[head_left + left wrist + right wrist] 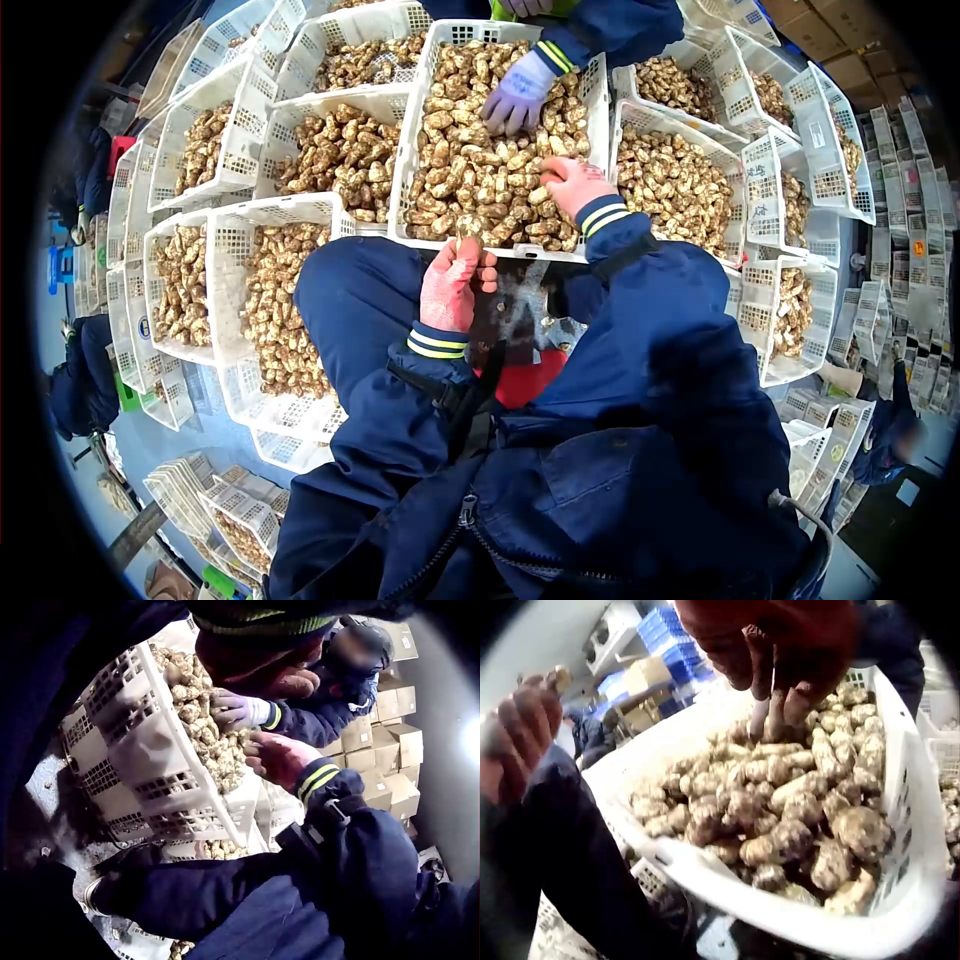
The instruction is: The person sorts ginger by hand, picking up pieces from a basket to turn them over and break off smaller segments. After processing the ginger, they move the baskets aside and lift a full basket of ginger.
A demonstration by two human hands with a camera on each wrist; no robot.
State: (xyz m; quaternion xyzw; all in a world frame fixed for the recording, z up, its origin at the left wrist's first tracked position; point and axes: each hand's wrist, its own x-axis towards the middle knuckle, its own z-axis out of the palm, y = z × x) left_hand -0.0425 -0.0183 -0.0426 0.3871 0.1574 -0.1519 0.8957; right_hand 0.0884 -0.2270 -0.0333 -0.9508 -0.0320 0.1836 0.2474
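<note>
A white perforated crate (398, 215) full of knobbly brown tubers (480, 185) stands in front of my knees. My left hand (450, 290), in a pinkish-red glove, pinches a single tuber (467, 226) at the crate's near edge. That tuber (559, 678) shows above the left fingers in the right wrist view. Over the right part of the heap, my right hand (580, 187) reaches down with loosely bent fingers (795, 701) among the tubers. Another person's hand (520, 92), in a pale purple glove, rests on the same heap from the far side.
More white crates of tubers surround the middle one, including a crate (345, 150) on its left and a crate (735, 150) on its right. Cardboard boxes (382, 761) are stacked behind the other person. My bent knees (360, 290) flank the near side of the crate.
</note>
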